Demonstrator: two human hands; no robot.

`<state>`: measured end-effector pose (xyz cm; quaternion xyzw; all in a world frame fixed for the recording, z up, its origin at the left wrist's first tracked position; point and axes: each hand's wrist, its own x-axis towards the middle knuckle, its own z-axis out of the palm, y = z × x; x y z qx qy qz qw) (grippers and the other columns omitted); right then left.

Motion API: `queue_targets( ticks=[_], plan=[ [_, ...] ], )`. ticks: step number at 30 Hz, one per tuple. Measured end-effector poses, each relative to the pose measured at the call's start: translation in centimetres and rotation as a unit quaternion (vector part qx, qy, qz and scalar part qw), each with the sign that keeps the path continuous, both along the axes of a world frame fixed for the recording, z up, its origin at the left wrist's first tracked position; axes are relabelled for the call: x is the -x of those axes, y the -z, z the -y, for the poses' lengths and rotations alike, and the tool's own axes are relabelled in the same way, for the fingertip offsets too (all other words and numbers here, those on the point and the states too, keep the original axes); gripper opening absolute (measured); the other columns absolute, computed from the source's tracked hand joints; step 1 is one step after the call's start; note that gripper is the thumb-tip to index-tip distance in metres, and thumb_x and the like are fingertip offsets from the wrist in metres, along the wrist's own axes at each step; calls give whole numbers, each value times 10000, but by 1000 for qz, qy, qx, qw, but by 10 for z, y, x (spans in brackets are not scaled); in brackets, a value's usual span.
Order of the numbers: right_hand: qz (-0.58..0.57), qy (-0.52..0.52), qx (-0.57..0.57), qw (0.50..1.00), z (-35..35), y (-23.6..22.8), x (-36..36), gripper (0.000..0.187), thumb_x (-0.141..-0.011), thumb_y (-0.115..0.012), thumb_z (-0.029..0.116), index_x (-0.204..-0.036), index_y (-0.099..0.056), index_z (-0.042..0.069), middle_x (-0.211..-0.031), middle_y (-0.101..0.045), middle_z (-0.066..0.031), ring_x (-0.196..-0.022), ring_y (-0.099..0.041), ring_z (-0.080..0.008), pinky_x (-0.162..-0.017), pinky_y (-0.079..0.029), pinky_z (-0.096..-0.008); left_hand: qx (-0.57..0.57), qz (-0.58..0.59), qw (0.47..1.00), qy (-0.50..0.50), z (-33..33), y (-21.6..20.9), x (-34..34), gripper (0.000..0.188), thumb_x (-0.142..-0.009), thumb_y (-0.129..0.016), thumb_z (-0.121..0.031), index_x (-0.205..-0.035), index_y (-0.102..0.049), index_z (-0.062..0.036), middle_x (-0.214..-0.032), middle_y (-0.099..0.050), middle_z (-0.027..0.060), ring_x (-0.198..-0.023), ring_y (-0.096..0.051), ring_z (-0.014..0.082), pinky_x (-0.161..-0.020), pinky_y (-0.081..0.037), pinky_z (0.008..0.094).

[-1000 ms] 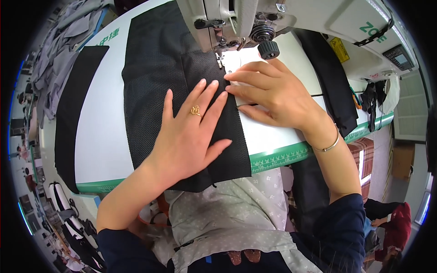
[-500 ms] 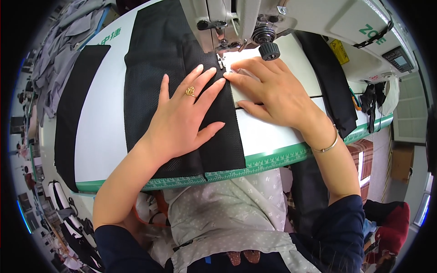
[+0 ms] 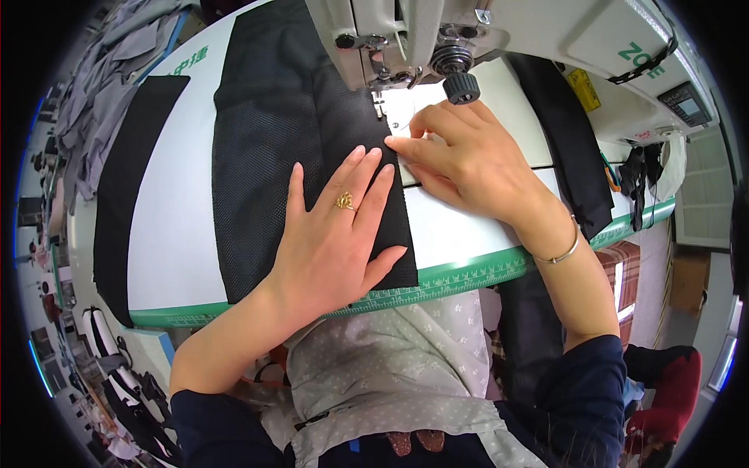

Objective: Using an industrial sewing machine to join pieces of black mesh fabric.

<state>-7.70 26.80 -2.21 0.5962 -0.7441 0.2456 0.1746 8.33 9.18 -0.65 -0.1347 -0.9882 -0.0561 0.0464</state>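
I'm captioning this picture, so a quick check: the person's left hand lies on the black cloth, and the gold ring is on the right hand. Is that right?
Not quite: the gold ring is on the left hand, not the right hand, as the head view shows. The left hand does lie on the black cloth.

At your upper left, note the heap of grey cloth point(image 3: 117, 82); at your lower left, locate the black-and-white bundle point(image 3: 129, 394). On your right, you have an orange-handled tool point(image 3: 613, 182), dangling black strips point(image 3: 635, 173) just beside it, and a white cloth point(image 3: 672, 165). Nearer you is red-brown plaid fabric point(image 3: 619, 256), with a brown box point(image 3: 691, 281) farther right.
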Motion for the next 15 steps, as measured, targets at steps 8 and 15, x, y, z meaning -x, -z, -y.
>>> queue_targets(
  ticks=[8,15],
  plan=[
    [-1,66,-17,998,3,1,-1,271,-820,-723,176,-1089,-716,155,-972,-629,-21,-1021,-616,-218,-1012,-468,-529,-2,-19,1000,-18,8,4,18,713,-895,-671,-359,-1467,-421,-14,-1542,-374,143,-1455,-353,302,-1082,-301,690],
    [-2,37,-31,999,1,-1,0,212,-839,-719,165,-1051,-724,166,-1059,-668,-31,-1051,-617,-223,-1028,-462,-523,13,-34,999,-13,12,4,19,667,-899,-661,-319,-1468,-447,-44,-1523,-418,95,-1413,-418,258,-1121,-285,633]
  ],
)
